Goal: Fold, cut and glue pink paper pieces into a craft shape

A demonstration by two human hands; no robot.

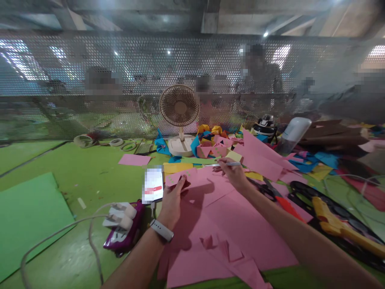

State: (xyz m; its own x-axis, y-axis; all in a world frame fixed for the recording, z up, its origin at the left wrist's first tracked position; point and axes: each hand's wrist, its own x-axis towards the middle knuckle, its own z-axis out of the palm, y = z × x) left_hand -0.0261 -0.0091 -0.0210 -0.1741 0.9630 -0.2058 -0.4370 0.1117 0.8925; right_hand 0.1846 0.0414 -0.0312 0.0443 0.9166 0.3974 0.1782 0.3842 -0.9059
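Observation:
My left hand (173, 200), with a pale watch band at the wrist, is closed on a small pink paper piece (182, 176) that bears green marks. In my right hand (230, 172) is a slim whitish pen (233, 163), pointing left and held above the work surface. Its tip is apart from the marked piece. Under both hands lie large pink paper sheets (240, 224), with folded pink scraps (225, 251) near the front. A lit phone (152, 184) stands just left of my left hand, a cable plugged into its lower end.
A purple power strip (132, 228) with white plugs sits left, its cable crossing the green table (72, 257). A fan (179, 107) stands behind beside folded coloured papers (210, 140). Right are scissors (285, 202), a yellow glue gun (331, 220) and a black tray (357, 216).

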